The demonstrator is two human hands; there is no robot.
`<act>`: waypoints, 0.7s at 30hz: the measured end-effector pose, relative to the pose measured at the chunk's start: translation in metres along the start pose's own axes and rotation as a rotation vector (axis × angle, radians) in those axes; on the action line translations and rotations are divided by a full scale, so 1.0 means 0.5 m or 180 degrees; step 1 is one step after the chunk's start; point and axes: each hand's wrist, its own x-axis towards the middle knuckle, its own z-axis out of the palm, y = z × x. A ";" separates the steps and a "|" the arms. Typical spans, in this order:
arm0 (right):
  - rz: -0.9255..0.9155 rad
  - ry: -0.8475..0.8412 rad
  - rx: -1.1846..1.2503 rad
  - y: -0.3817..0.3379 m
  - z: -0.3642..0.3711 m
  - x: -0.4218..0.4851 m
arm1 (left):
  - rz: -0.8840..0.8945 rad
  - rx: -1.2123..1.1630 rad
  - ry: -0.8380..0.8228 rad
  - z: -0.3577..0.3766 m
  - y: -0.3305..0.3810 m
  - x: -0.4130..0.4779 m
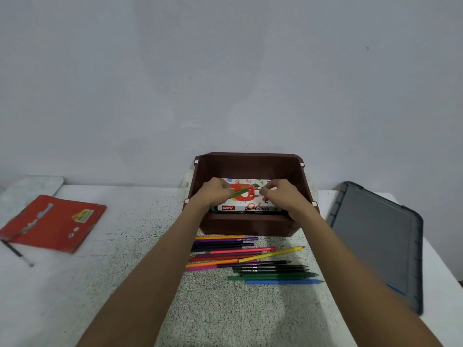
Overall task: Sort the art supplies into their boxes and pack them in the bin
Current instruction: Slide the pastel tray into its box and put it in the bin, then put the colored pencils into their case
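A dark brown bin (250, 162) stands at the back of the table against the wall. Inside it lies a white oil pastels box (250, 207) with a red cartoon print. Both my hands reach into the bin above that box. My left hand (215, 191) pinches a green pen (244, 191) that lies slanted across the box. My right hand (280, 192) hovers at the pen's other end with curled fingers; its fingertips are close to the pen tip, and contact is unclear. Several coloured pens (245, 261) lie loose on the table in front of the bin.
A flat red box (53, 222) lies at the left, with a thin dark brush (17, 252) beside it. A grey bin lid (375, 241) lies at the right table edge. A pale palette (32, 187) sits at the far left. The table has a speckled towel-like cover.
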 end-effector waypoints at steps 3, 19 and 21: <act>0.0014 -0.0061 -0.0205 0.003 0.003 0.007 | 0.0032 0.0059 -0.0036 0.003 -0.005 0.005; -0.2274 0.1668 -0.1637 -0.032 0.018 -0.071 | 0.1117 -0.0554 0.1126 -0.125 -0.040 -0.158; -0.2891 0.1835 -0.1669 -0.038 0.025 -0.092 | 0.1057 -0.0791 0.1356 -0.163 -0.081 -0.183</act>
